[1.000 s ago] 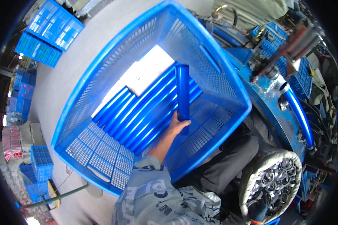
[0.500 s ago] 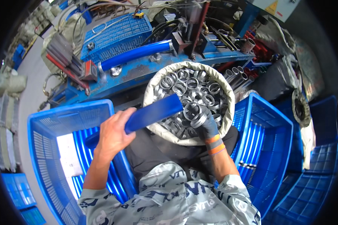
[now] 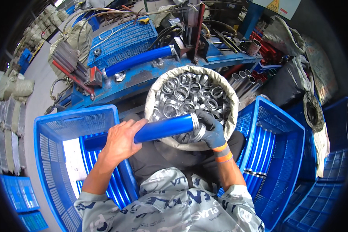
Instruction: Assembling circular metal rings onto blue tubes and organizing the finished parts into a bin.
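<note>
My bare left hand (image 3: 121,141) grips a blue tube (image 3: 164,128) near its left end and holds it level over my lap. My right hand (image 3: 210,129), in a dark glove with an orange cuff, holds a silver metal ring (image 3: 195,122) against the tube's right end, with another ring or two under its fingers. Just beyond lies a white sack (image 3: 220,83) full of the same silver rings. The blue crate (image 3: 50,127) at my left holds more blue tubes and a white sheet. Another blue crate (image 3: 276,116) at my right holds tubes fitted with rings.
A blue machine bench (image 3: 143,73) with a long blue cylinder, hoses and clamps runs across in front. A blue mesh lid lies on it at the back left. Silver pipes lean behind the sack. Stacked blue crates stand at the far left and lower right.
The head turned from the left crate to the sack. My left hand carried a blue tube out of the crate to my lap, and my right hand brought a ring to its end.
</note>
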The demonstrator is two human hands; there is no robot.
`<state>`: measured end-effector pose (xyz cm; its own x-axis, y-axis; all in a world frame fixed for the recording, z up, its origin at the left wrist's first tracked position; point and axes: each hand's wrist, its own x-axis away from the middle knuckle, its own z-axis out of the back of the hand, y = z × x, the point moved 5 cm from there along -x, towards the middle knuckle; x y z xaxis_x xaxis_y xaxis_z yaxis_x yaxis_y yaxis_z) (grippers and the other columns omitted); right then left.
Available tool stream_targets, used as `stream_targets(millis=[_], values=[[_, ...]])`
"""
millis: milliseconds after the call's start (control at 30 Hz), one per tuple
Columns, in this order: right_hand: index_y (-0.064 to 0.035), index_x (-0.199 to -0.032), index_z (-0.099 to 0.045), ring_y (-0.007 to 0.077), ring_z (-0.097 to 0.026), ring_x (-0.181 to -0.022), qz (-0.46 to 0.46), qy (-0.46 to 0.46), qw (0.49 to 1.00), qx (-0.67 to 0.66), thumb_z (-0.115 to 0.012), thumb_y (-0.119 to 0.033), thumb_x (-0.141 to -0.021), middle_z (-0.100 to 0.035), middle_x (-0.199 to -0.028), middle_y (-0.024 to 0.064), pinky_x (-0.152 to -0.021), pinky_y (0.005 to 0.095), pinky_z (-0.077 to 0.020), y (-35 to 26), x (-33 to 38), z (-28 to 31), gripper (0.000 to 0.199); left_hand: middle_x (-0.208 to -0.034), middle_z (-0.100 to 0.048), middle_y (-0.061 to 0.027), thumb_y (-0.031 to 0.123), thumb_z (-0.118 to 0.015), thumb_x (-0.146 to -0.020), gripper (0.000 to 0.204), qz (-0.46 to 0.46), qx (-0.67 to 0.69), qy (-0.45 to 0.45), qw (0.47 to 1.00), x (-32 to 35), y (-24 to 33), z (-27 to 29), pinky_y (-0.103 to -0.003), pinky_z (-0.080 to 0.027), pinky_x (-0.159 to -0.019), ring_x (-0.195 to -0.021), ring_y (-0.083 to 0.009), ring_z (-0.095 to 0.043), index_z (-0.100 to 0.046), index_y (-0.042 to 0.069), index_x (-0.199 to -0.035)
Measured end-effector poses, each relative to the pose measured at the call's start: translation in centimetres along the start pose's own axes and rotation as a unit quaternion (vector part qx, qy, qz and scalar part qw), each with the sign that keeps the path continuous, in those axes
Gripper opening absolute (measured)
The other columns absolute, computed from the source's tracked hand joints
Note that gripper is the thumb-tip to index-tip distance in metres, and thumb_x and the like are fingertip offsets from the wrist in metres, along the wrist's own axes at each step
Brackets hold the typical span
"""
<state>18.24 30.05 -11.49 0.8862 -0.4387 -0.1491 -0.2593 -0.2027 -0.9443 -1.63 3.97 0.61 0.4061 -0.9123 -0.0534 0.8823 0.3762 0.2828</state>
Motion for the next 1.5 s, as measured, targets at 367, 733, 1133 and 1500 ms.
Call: stream_targets(millis=[367, 733, 1133, 1500], values=[[-0.0004, -0.122, -0.08, 0.0128, -0.076, -0.09, -0.147, 0.103, 0.983, 0.041, -0.071, -0.013, -0.11, -0.081, -0.105, 0.0021, -0.084, 0.0293, -0.0627, 6.6, -2.2, 5.8, 0.02, -0.124, -0.078, -0.0086, 0.012, -0.09, -0.088, 0.065, 0.14, 0.342, 0.178, 0.912, 0.6, -4.4, -2.0, -0.037, -0.061, -0.099, -0.111, -0.025, -0.077, -0.067, 0.003, -0.148], [-0.006, -0.122, -0.082, 0.0187, -0.076, -0.117, -0.19, 0.082, 0.936, -0.286, -0.084, -0.044, -0.109, -0.08, -0.124, 0.0041, -0.095, 0.0378, -0.0675, 7.1, 0.4, 1.0, 0.041, -0.146, -0.075, -0.0162, 0.047, -0.079, -0.111, 0.063, 0.179, 0.774, 0.3, 0.528, 3.6, -4.0, -8.1, -0.048, -0.069, -0.102, -0.131, -0.0304, -0.077, -0.061, 0.01, -0.16], [0.0036, -0.161, -0.06, 0.0215, -0.066, -0.143, -0.053, 0.029, 0.998, 0.024, -0.098, -0.003, -0.083, -0.07, -0.153, 0.0124, -0.127, 0.0377, -0.051, -0.3, -0.4, -1.3, 0.087, -0.148, -0.074, -0.0175, 0.046, -0.075, -0.114, 0.062, 0.151, 0.792, 0.316, 0.5, 3.2, -2.9, -8.7, -0.051, -0.067, -0.112, -0.134, -0.032, -0.076, -0.061, 0.005, -0.158], [0.0062, -0.178, -0.039, 0.0268, -0.062, -0.151, -0.043, 0.002, 0.991, -0.13, -0.092, 0.0, -0.095, -0.059, -0.17, 0.0176, -0.127, 0.0422, -0.0513, 0.5, -0.6, -2.0, 0.099, -0.147, -0.074, -0.0183, 0.045, -0.081, -0.11, 0.065, 0.18, 0.77, 0.317, 0.524, 3.9, -4.2, -10.0, -0.052, -0.071, -0.102, -0.128, -0.0339, -0.079, -0.06, 0.01, -0.16]])
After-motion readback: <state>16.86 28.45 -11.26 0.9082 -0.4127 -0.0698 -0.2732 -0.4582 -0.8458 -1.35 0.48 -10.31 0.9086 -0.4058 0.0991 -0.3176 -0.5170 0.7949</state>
